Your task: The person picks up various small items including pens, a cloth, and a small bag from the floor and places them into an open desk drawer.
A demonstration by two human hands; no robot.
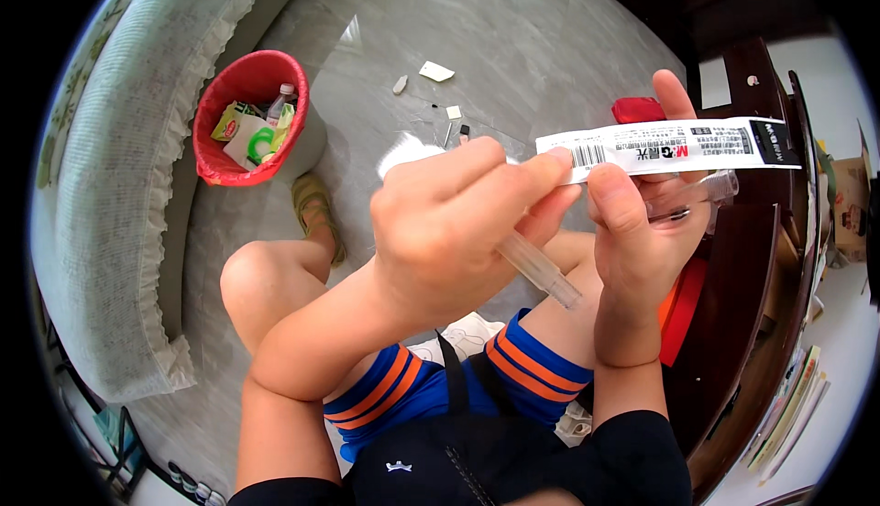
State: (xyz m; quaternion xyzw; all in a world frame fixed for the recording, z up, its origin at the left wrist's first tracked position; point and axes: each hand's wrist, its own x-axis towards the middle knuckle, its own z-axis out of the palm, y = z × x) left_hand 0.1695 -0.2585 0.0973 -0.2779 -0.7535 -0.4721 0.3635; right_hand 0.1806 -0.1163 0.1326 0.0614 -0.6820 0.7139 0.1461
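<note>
A long, narrow white wrapper (683,146) with a barcode and a black end is stretched between my hands. My left hand (449,217) is closed, pinching the wrapper's left end between thumb and fingers. A clear, hollow plastic tube (541,272), like a pen barrel, sticks out below its fingers. My right hand (632,222) is closed too, its thumb pressed on the wrapper's near edge and its index finger raised behind. Another clear plastic tube piece (694,196) lies across the right hand's fingers, partly hidden. I cannot tell whether anything is inside the wrapper.
A bin (307,144) with a red liner, holding rubbish, stands on the left by a cloth-covered sofa (110,203). Small white pieces (437,71) and dark bits lie on the tiled floor. A red pouch (634,108) is behind my right hand, near dark wooden furniture (733,295).
</note>
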